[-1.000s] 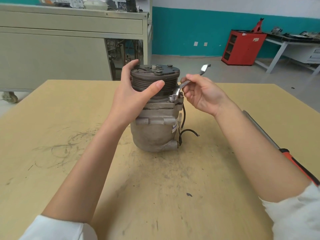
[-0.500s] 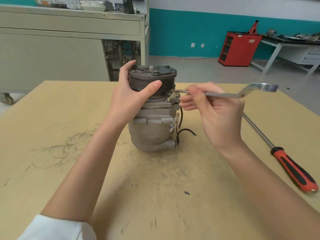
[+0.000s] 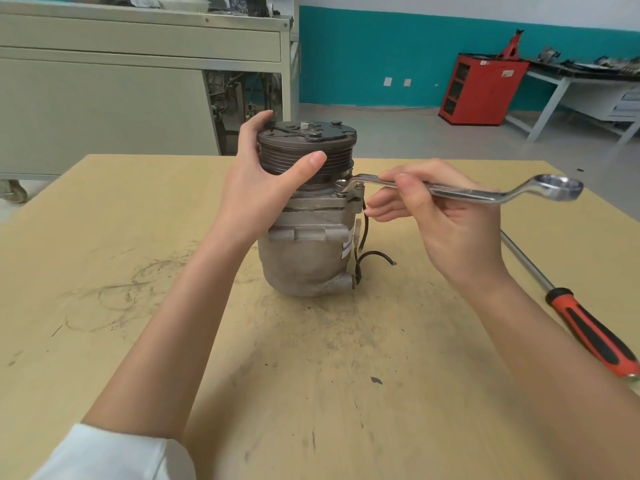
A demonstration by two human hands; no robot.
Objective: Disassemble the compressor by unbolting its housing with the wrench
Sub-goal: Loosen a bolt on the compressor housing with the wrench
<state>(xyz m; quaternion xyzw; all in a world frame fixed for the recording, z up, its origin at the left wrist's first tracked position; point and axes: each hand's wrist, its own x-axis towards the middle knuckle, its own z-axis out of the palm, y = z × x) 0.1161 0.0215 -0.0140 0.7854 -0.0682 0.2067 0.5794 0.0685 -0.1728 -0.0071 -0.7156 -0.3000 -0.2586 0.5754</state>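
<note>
While left grip (image 3: 256, 195) holds compressor (image 3: 304, 258) top, right grip (image 3: 450, 226) pinches wrench (image 3: 467, 195) middle, its near ring end on compressor's side.

Bright, even light fills the workshop; shadows are soft, with only a faint one round the foot of the grey metal compressor body (image 3: 304, 258) on the scuffed tan wooden bench (image 3: 346, 375); the chrome ring wrench (image 3: 467, 194) shows glare and slight blur at its free end; straight lines bow toward the frame's edges.
</note>
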